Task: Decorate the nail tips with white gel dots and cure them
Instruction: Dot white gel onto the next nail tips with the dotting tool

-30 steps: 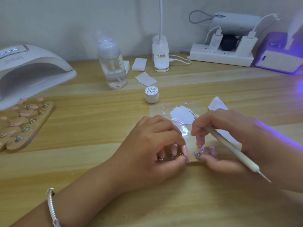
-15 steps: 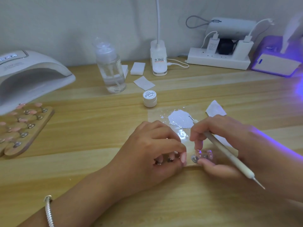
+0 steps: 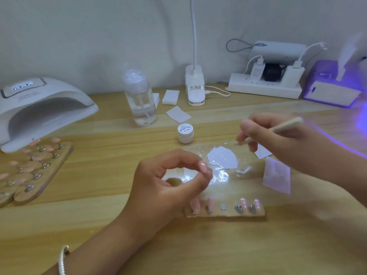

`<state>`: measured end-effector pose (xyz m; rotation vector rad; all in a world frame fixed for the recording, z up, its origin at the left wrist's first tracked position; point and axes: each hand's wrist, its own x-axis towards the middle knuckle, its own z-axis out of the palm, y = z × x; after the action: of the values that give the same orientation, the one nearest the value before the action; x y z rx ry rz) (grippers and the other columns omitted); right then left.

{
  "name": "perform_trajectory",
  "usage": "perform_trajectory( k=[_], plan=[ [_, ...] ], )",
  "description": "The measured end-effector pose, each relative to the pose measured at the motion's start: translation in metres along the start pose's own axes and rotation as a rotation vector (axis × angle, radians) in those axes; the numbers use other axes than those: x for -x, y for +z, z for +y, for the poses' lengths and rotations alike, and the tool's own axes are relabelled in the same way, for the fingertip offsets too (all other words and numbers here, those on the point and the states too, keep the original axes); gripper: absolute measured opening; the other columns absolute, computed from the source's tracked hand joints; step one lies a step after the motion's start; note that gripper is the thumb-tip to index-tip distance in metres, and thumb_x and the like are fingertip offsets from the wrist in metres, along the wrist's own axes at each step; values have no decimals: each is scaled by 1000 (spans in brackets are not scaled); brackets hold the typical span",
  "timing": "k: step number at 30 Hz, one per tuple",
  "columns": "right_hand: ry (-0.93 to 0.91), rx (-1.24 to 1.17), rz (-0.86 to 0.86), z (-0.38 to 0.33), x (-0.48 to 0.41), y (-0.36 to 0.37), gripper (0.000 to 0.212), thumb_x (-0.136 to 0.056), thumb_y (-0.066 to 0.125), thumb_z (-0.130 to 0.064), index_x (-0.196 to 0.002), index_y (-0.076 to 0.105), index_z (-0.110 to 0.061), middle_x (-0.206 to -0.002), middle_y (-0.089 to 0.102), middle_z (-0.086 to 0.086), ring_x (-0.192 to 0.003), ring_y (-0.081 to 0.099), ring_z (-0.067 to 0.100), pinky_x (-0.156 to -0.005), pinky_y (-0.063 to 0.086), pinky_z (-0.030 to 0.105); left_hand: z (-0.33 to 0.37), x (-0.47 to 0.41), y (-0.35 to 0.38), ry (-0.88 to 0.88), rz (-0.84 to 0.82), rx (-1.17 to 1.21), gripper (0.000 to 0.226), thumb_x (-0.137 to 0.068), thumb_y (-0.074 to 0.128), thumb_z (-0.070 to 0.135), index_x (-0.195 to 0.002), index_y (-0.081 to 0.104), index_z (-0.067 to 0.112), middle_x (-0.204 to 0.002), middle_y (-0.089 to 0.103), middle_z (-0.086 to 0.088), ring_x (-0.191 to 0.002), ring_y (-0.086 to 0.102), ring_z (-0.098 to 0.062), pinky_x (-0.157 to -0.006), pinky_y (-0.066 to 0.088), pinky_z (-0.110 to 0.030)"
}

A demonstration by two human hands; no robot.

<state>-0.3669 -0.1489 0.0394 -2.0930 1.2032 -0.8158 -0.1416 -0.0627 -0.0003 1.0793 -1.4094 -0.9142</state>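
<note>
1. The right hand [image 3: 278, 139], right of centre, has its grip clenched on a dotting pen [image 3: 288, 125]. Thumb and fingers pinch the shaft low down. The fine point sticks out to the left, just above the white gel [image 3: 222, 156] and apart from it. The rear end slants toward the upper right.
2. The left hand [image 3: 170, 185], at centre, has its fingers curled, with thumb and forefinger tips meeting in a ring. I cannot tell whether this grip pinches anything: the pink spot at the fingertips is too blurred to read.
3. The holder strip [image 3: 224, 213] lies on the tabletop [image 3: 99, 225] below centre, its left end against the left hand's edge. Nail tips [image 3: 209, 203] stand on it, and one middle disc shows bare metal.
4. The gel is a puddle on a clear sheet [image 3: 246, 161]. Glare hides the sheet's near part.
5. The curing lamp [image 3: 39, 108] sits in the upper left, cut off by the frame edge. The board of pink tips [image 3: 39, 171] below it is also cut off.
</note>
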Motion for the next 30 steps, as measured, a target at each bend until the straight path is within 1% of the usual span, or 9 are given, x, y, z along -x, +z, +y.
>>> perform_trajectory(
  k=[2,3,6,9,18,22,26,27,30],
  plan=[
    [26,-41,22,-3,-14,6,43,-93,52,-53,-68,71,-24,-52,59,-9,-44,47,0,-43,35,8,1,-1,0,-13,28,10,14,-72,81,28,-76,74,16,-84,72,-8,-56,65,-35,-38,53,-46],
    [30,-34,21,-4,-20,11,44,-95,54,-47,-65,71,-21,-48,56,-9,-42,45,0,-42,35,8,3,-2,1,-3,19,-18,12,-73,81,27,-75,73,18,-84,72,-7,-57,65,-34,-40,53,-44],
    [24,-3,24,-2,-32,28,47,-97,55,-41,-60,69,-16,-44,52,-7,-40,44,2,-43,34,11,2,-5,2,8,6,-121,11,-77,81,18,-74,71,24,-80,73,6,-53,63,-8,-59,53,-23],
    [-8,28,35,2,-34,39,48,-98,54,-35,-56,66,-13,-46,55,-9,-42,44,3,-45,36,14,-3,-9,1,-18,36,-219,17,-80,79,12,-73,70,25,-74,70,14,-69,65,0,-65,43,-8],
    [-20,-15,104,2,-33,34,47,-98,54,-36,-57,65,-16,-57,60,15,-54,53,29,-52,40,32,-8,-10,2,-78,20,-170,18,-84,76,6,-74,70,21,-73,72,5,-70,71,-12,-64,51,-17],
    [-18,-10,98,3,-31,35,48,-99,55,-34,-56,65,-15,-56,60,13,-50,51,24,-49,38,28,-7,-10,2,-71,9,-179,21,-84,75,6,-74,69,23,-74,71,9,-64,68,-6,-61,47,-13],
    [22,9,59,5,-29,39,48,-98,54,-35,-57,64,-13,-48,57,-4,-41,43,6,-44,34,15,-6,-9,2,-68,21,-187,9,-82,77,18,-77,71,23,-79,73,7,-62,64,-32,-59,51,-36],
    [19,5,73,6,-30,39,48,-99,54,-33,-57,64,-12,-45,53,-8,-40,43,5,-44,33,13,-6,-9,2,-70,19,-189,6,-81,75,20,-78,72,23,-81,74,7,-59,63,-32,-59,50,-38],
    [-6,7,108,7,-31,40,48,-99,54,-33,-57,63,-11,-46,55,-10,-41,43,5,-44,34,14,-5,-8,2,-60,15,-170,11,-84,77,14,-77,74,21,-85,75,10,-46,63,-8,-54,45,-26]
  ],
)
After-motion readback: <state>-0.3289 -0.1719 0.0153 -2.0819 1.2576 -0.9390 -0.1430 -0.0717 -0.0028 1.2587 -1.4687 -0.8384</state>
